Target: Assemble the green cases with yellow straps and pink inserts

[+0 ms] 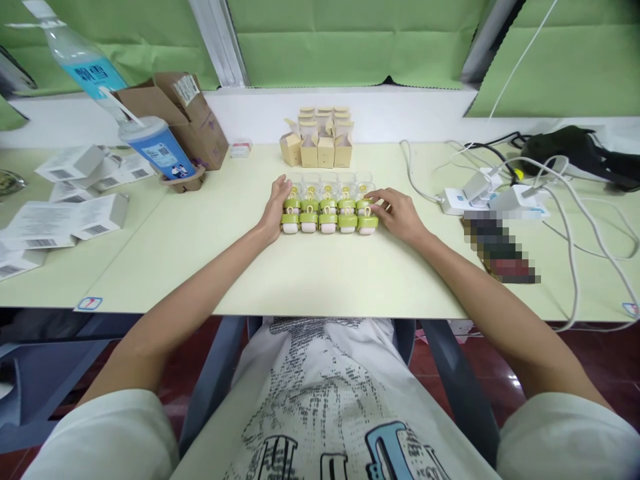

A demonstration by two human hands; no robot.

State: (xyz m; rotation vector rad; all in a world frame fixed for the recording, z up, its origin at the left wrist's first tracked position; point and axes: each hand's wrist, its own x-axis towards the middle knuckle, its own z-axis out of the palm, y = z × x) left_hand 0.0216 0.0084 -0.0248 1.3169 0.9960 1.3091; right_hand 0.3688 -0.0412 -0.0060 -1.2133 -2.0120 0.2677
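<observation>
Several small green-and-white toy pieces (327, 213) lie packed in rows at the middle of the pale table (320, 280), with clear plastic parts behind them. My left hand (274, 210) rests flat against the left end of the rows, fingers stretched out. My right hand (397, 213) lies at the right end, fingers extended and touching the end pieces. Neither hand holds anything. Behind the rows stands a cluster of small tan cartons (320, 137), some with open flaps.
A brown cardboard box (183, 117) and a blue cup with a straw (157, 150) stand at the back left, beside scattered white flat boxes (65, 213). At the right lie a power strip with white cables (493, 193) and a black bag (575, 150).
</observation>
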